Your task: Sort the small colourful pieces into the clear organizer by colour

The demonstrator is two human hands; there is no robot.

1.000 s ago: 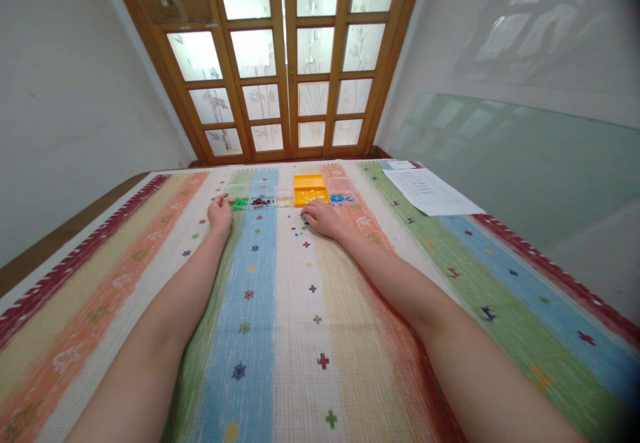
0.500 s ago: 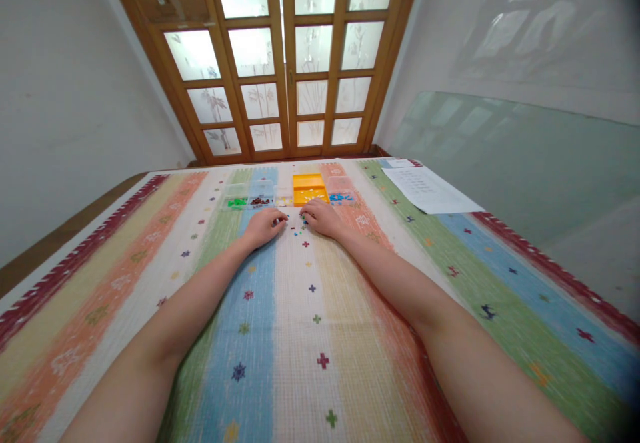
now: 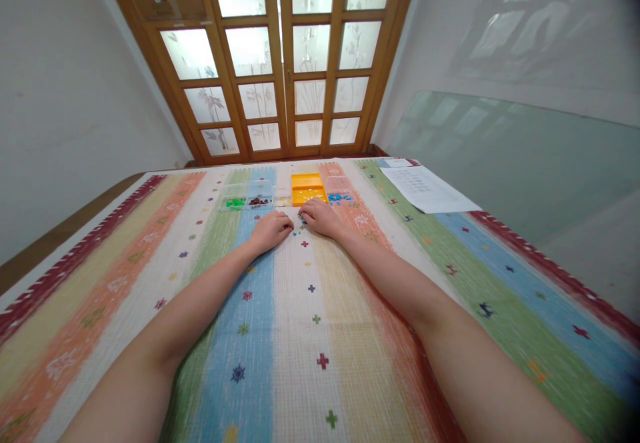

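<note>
Small green and blue pieces (image 3: 295, 233) lie on the striped cloth between my two hands. My left hand (image 3: 273, 230) rests on the cloth with its fingers bent together near these pieces; what they hold, if anything, is too small to make out. Just in front of an open yellow box (image 3: 309, 181) with white pieces in it, my right hand (image 3: 320, 217) has its fingertips pressed together over a tiny dark or green piece. Clear boxes hold green pieces (image 3: 235, 203), dark brown pieces (image 3: 259, 202) and blue pieces (image 3: 340, 197).
The striped tablecloth (image 3: 295, 336) covers the table. A printed white sheet (image 3: 427, 189) lies at the back right, with a smaller paper (image 3: 398, 163) behind it. Beyond the table are wood-framed glass doors (image 3: 285, 83) and a glass panel (image 3: 500, 149) at the right wall.
My left hand has moved slightly right and toward me, over where a small dark piece lay. My right hand has stayed almost in place.
</note>
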